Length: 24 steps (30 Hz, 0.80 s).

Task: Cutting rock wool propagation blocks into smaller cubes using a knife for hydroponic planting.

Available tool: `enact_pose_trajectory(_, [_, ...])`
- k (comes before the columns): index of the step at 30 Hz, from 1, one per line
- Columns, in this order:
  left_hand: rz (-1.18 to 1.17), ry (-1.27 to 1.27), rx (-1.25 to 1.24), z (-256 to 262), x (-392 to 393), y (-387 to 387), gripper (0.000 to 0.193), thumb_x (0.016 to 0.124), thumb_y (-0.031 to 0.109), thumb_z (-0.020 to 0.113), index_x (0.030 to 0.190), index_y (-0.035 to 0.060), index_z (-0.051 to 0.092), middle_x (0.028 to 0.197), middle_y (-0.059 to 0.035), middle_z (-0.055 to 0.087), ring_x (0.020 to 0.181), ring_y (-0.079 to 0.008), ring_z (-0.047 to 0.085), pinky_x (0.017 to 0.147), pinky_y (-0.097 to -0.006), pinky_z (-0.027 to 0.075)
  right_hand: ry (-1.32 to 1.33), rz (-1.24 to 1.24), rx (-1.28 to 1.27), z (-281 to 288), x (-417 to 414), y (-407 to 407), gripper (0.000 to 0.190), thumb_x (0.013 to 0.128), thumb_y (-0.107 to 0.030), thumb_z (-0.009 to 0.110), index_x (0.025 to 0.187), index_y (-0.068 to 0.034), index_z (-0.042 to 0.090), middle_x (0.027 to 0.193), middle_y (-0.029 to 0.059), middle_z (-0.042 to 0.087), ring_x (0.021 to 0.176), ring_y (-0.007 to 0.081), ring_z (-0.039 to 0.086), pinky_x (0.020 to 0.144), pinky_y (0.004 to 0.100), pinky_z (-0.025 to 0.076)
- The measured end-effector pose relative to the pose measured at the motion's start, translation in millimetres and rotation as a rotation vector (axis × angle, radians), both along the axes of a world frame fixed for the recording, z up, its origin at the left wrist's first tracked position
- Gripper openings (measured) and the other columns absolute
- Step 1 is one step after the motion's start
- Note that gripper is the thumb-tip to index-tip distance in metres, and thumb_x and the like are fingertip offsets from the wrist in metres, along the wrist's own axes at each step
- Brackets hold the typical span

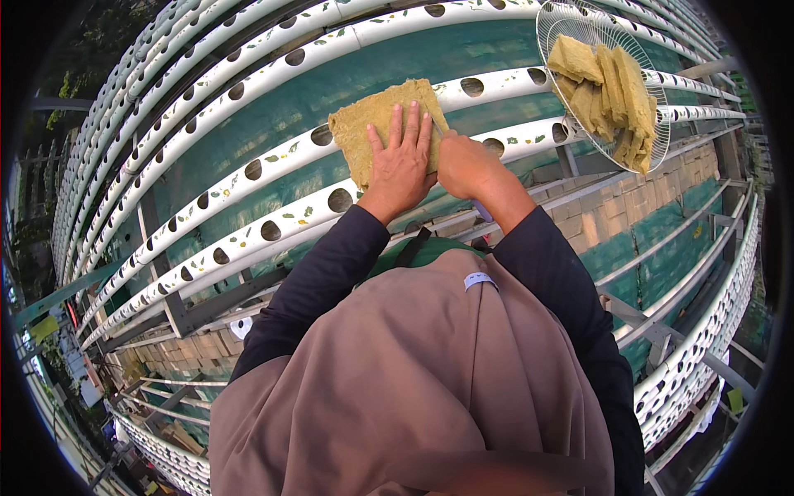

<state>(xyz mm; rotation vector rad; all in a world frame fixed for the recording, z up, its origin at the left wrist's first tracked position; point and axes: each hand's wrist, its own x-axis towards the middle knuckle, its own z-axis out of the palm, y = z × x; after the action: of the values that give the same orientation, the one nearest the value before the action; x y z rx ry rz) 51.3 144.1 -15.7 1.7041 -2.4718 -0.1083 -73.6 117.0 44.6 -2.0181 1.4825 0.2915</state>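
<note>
A yellowish slab of rockwool (388, 124) lies across two white hydroponic pipes. My left hand (402, 162) presses flat on it, fingers spread and pointing away from me. Close beside it, my right hand (465, 164) is closed around a knife, whose thin metal blade (437, 126) shows against the slab near its right edge. A purple end (482, 211), apparently of the knife's handle, sticks out below my right wrist. Most of the handle is hidden in my fist. How deep the blade sits in the slab I cannot tell.
To the right, a white wire basket (660, 133) holding several rockwool pieces (620, 87) rests on the pipes. Round holes dot the nearest white pipe (304, 214). Green netting (298, 102) lies beneath. Brick paving (608, 217) and metal frames run behind me, with more pipes at lower right (688, 372).
</note>
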Motion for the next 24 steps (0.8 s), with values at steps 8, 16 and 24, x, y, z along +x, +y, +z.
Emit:
enact_pose_trajectory(8, [0.013,0.024,0.033,-1.3,-0.3,2.5,0.090,0.068,0.041,0.066,0.137,0.0047,0.021,0.144,-0.0139,0.014,0.132,-0.0348,0.014,0.094,-0.0657,0.017,-0.106,-0.096,-0.068,0.4,-15.4,35.3,0.021,0.076,-0.005,0.046,0.091,0.010,0.047,0.083,0.0300,0.058,0.082,0.0422,0.058,0.074,0.0464,0.046])
enact_pose_trajectory(16, [-0.008,-0.014,0.048,1.6,-2.2,-1.4,0.088,0.071,0.044,0.064,0.136,0.0018,0.023,0.143,-0.0154,0.015,0.132,-0.0350,0.013,0.095,-0.0657,0.017,-0.137,-0.146,-0.088,-18.0,-12.8,32.8,0.018,0.075,-0.004,0.045,0.089,0.008,0.047,0.080,0.0290,0.059,0.080,0.0422,0.059,0.072,0.0477,0.046])
enact_pose_trajectory(24, [0.009,-0.036,0.033,0.5,-2.3,-0.3,0.091,0.069,0.043,0.066,0.137,0.0033,0.021,0.144,-0.0145,0.015,0.132,-0.0338,0.014,0.095,-0.0641,0.019,-0.165,-0.178,-0.089,-25.5,-23.7,59.0,0.017,0.075,-0.005,0.046,0.087,0.006,0.042,0.072,0.0283,0.058,0.073,0.0441,0.058,0.066,0.0507,0.046])
